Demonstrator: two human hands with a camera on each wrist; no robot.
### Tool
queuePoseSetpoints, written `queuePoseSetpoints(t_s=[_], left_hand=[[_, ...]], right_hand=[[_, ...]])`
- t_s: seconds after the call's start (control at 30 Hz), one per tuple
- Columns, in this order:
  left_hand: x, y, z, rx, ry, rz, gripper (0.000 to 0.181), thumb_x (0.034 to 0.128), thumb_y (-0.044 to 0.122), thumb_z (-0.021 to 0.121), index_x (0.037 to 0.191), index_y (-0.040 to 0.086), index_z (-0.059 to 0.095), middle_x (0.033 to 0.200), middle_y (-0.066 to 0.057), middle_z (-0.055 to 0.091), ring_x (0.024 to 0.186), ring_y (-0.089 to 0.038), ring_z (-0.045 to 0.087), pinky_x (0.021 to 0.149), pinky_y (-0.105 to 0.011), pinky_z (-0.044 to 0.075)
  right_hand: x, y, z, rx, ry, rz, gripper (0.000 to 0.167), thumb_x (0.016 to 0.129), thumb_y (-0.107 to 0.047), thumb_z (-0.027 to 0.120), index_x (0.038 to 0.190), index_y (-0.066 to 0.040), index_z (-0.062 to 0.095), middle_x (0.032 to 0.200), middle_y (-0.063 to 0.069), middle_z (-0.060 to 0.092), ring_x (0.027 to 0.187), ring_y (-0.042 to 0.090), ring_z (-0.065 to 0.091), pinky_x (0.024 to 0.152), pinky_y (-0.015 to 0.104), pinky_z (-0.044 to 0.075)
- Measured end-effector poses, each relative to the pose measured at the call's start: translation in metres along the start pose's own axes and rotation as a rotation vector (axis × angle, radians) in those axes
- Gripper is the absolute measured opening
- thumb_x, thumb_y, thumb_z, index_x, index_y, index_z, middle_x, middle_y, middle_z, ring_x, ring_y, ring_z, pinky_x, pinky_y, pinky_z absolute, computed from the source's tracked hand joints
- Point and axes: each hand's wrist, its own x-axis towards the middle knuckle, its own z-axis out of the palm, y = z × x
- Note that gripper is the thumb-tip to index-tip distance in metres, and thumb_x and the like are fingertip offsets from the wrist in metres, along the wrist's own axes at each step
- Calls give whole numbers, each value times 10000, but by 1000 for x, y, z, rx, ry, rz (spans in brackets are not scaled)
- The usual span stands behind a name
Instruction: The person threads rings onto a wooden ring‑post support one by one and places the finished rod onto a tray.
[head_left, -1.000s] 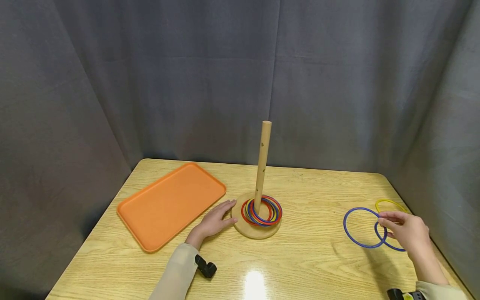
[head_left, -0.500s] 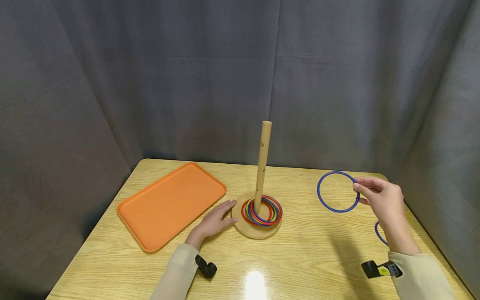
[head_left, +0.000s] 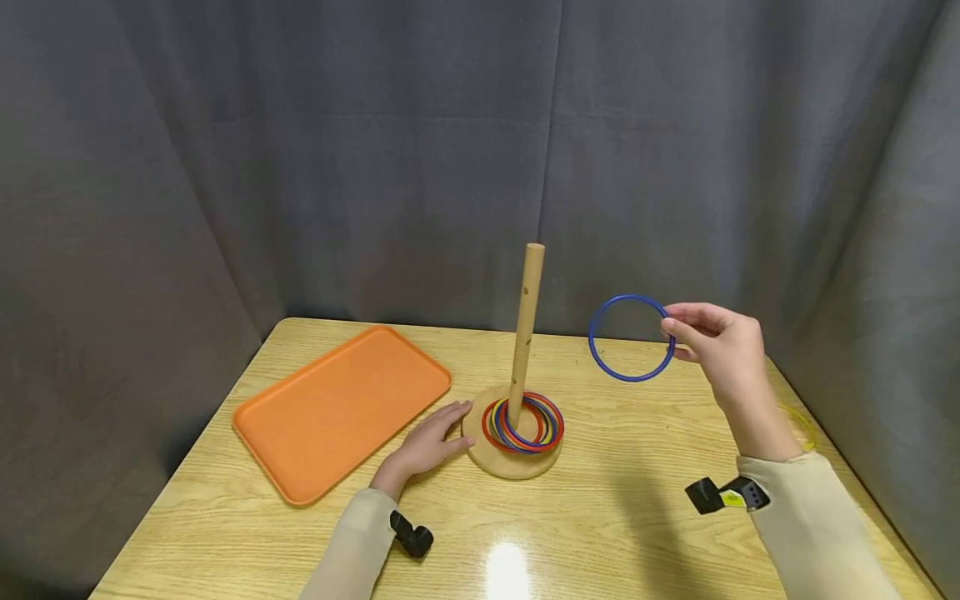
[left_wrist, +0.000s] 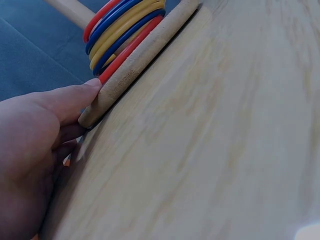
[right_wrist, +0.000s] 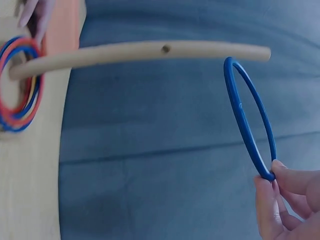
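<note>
My right hand pinches a blue ring between thumb and fingers, in the air to the right of the wooden peg. In the right wrist view the ring tilts near the free end of the peg. My left hand rests with extended fingers against the left edge of the round wooden base. Its thumb touches the base's rim in the left wrist view. Several red, blue and yellow rings lie around the foot of the peg.
An orange tray lies at the left of the wooden table. A yellow ring lies at the right edge, partly behind my right forearm. Grey curtains stand behind and at both sides.
My right hand has lifted the blue ring and carried it leftward toward the peg. Another blue ring on the table has become hidden behind the right arm. The left hand stays still.
</note>
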Motion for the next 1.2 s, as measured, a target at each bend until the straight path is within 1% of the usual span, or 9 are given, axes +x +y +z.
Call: queuePoseSetpoints(t_s=[0.1,0.27,0.37,0.53,0.67,0.83,1.03,1.13,1.2], left_hand=[[0,0,0,3,0,3,652,951,399,600,1509,156,369,1570,-118,335,1468,-328,281,1163,-580,252],[1,-2,1,5,2,7,653,950,403,600,1509,155,370,1569,-116,338,1466,-326,285,1161,-581,255],[2,-3,1,8,2,8,655,950,408,598,1510,155,369,1571,-114,335,1467,-324,284,1160,-581,257],[2,-3,-1,9,4,14,659,949,415,596,1509,151,370,1570,-109,338,1468,-320,283,1161,-580,256],[1,-2,-2,11,2,16,658,950,412,596,1508,146,370,1569,-109,341,1469,-319,282,1162,-578,257],[1,0,-2,13,-1,12,658,952,417,592,1510,149,368,1571,-110,336,1470,-320,280,1161,-586,251],[1,0,-2,11,1,9,658,950,415,596,1508,148,372,1571,-110,337,1469,-322,280,1159,-593,248],[0,0,-2,17,3,8,657,949,411,598,1507,147,373,1569,-108,341,1469,-317,282,1162,-584,251],[1,-1,-2,22,7,8,655,949,409,599,1506,148,375,1567,-109,344,1468,-316,285,1163,-578,254]], right_hand=[[4,-13,8,121,-24,-12,94,859,-145,735,947,-113,724,765,-166,693,697,-16,666,618,160,571],[10,-36,24,269,-51,-35,81,826,-125,768,903,-121,745,760,-110,714,682,20,681,591,188,577],[15,-51,34,283,-54,-48,85,828,-126,768,912,-117,753,756,-105,714,687,28,684,588,195,579],[26,-73,51,272,-53,-38,202,848,-125,747,1014,-12,720,760,-108,709,709,35,683,610,200,584],[35,-80,63,341,-75,5,158,850,-97,739,989,-23,723,747,-87,709,708,40,684,607,199,583],[39,-76,73,362,-102,77,110,864,-88,721,966,-47,711,749,-86,703,732,47,683,619,201,585],[36,-54,79,284,-137,133,87,891,-122,697,969,-84,685,764,-114,686,742,15,674,646,203,588],[34,-39,82,239,-151,156,120,908,-122,677,1009,-58,668,757,-128,677,735,3,670,663,211,591],[32,-28,85,215,-158,169,204,915,-120,668,1077,3,654,752,-134,667,730,-2,666,668,211,591]])
